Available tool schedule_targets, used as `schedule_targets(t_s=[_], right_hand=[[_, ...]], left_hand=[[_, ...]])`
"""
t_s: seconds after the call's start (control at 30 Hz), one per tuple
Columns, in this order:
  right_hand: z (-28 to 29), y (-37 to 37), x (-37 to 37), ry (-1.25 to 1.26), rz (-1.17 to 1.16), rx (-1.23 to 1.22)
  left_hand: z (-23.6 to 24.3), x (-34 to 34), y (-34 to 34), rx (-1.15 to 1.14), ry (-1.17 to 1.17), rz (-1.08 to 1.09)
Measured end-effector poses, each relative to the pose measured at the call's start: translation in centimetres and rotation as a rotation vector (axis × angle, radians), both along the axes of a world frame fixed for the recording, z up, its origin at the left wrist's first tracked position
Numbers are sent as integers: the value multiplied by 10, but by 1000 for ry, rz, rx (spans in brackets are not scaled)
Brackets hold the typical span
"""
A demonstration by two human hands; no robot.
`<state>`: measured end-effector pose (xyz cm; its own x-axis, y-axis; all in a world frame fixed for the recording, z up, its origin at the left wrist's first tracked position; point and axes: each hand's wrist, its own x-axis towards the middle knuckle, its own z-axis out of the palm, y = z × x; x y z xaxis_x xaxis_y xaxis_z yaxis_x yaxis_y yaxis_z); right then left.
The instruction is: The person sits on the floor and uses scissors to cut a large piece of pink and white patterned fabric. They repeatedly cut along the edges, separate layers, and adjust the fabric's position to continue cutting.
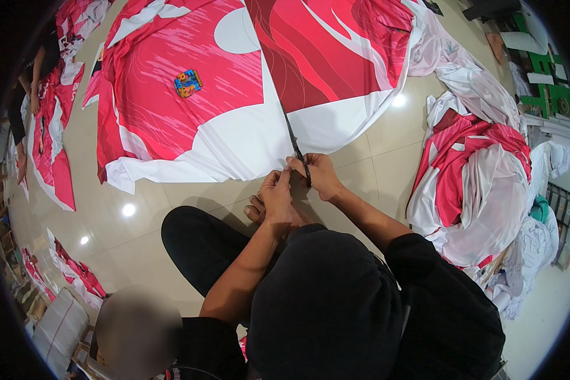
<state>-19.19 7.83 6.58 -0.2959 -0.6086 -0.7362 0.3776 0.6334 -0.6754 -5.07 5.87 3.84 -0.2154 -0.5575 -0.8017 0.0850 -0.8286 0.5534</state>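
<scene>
A large piece of printed fabric [234, 149], pink and dark red with white areas, is spread on the floor before me. My right hand [321, 175] is closed around the handles of black scissors [292, 132]. Their blades point away from me, along the line between the pink panel on the left and the dark red panel [335, 69] on the right. My left hand [277, 195] pinches at the fabric's near white edge, just left of the scissors. Its fingertips partly hide what they grip. A small blue and orange printed emblem [188, 83] shows on the pink panel.
Heaped pink and white fabric [472, 183] lies to the right, with more white cloth [525, 253] behind it. Other printed pieces [50, 149] lie at the left near another person's hand [34, 101]. Another person's dark sleeve [209, 348] is at the lower left. Tiled floor [145, 218] shows between.
</scene>
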Motion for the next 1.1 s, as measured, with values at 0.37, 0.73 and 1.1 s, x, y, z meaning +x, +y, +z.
schedule_targets(t_s=[0.37, 0.73, 1.1], right_hand=[[-1, -25, -12, -35, 39, -56], [-3, -50, -16, -5, 7, -53], [-5, -47, -15, -3, 7, -74]], left_hand=[[0, -3, -1, -1, -45, 12], [2, -4, 2, -26, -12, 33], [1, -2, 2, -13, -27, 21]])
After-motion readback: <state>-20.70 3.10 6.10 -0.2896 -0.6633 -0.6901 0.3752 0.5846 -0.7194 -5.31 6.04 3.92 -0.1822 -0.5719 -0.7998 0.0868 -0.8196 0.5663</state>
